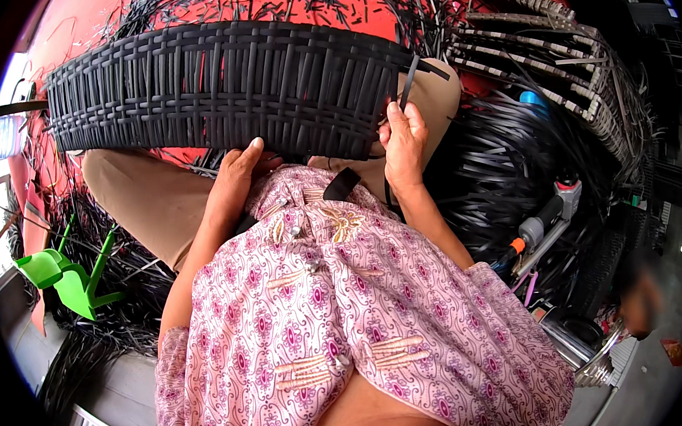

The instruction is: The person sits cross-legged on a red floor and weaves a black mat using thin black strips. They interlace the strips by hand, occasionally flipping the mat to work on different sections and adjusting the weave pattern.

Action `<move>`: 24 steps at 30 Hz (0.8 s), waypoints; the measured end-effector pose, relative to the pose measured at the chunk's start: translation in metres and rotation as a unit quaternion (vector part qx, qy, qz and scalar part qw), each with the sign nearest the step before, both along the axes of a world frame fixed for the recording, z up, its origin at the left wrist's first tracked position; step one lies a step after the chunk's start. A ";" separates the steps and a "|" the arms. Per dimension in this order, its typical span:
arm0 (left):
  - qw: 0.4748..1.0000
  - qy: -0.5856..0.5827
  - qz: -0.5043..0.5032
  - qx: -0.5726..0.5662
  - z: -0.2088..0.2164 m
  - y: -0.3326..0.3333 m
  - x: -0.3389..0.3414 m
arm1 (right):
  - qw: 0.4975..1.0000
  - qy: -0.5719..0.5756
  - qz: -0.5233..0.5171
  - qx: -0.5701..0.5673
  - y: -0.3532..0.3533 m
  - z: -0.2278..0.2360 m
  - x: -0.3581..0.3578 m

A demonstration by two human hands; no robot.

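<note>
A long black woven panel point(219, 82) lies across my lap, slightly curved, with upright strands and bands of crosswise weaving along it. At its near edge, left of middle, my left hand point(235, 173) is closed on the rim, thumb on top and the fingers partly hidden under it. By the panel's right end, my right hand point(404, 142) pinches a thin dark strip point(408, 83) that rises past the corner. The strip's lower end is hard to follow near my wrist.
Loose black strips point(497, 161) are heaped at the right, beside a grey-and-orange tool point(534, 226). Beyond them stands a woven frame with pale-banded bars point(529, 54). A green plastic object point(74, 278) sits at the left. Strip scraps litter the red surface point(365, 7). A person point(640, 301) is at the far right.
</note>
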State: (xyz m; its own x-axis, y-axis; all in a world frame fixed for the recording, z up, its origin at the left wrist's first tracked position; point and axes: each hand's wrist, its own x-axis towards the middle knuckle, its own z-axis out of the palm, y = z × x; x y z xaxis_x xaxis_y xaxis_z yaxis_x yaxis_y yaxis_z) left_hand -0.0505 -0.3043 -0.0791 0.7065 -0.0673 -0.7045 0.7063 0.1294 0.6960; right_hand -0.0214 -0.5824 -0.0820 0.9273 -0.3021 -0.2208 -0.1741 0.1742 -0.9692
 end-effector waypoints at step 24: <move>0.949 -0.247 -0.132 -0.148 0.064 -0.039 0.009 | 0.920 0.053 0.351 -0.168 0.015 0.098 -0.039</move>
State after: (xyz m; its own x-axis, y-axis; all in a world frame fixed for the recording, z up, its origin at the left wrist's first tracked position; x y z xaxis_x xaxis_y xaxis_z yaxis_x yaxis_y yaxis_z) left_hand -0.0411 -0.3432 -0.0148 0.8761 -0.4316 -0.2150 0.3391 0.2344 0.9111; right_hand -0.0603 -0.5676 0.0159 0.8985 0.2946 -0.3255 -0.2270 -0.3229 -0.9188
